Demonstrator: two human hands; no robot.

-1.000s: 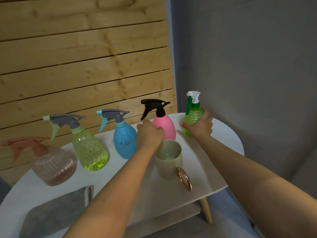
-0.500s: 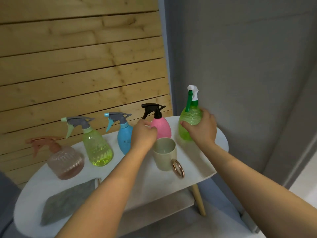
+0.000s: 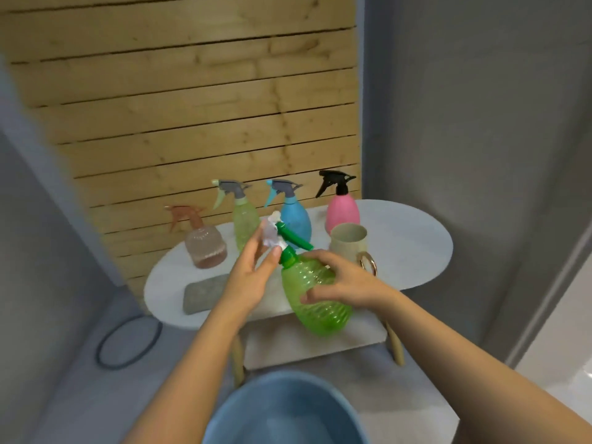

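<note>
A green transparent spray bottle (image 3: 315, 301) is held tilted in the air in front of the white oval table (image 3: 416, 251), its white and green spray head pointing up and left. My right hand (image 3: 344, 285) grips the bottle's body from the right. My left hand (image 3: 253, 270) reaches the white spray head, fingers and thumb around it. A blue basin (image 3: 285, 411) sits low in the view, below the bottle.
On the table stand a pink ribbed sprayer (image 3: 205, 248), a yellow-green sprayer (image 3: 245, 224), a blue sprayer (image 3: 294, 217), a pink sprayer with black head (image 3: 342, 213), a beige mug (image 3: 347, 243) and a grey cloth (image 3: 205, 293). A black ring (image 3: 128, 342) lies on the floor. Wooden slat wall behind.
My right hand lifted the green bottle off the table's right end and brought it toward me, tilted. My left hand left the pink sprayer and moved to the green bottle's head. The view pulled back.
</note>
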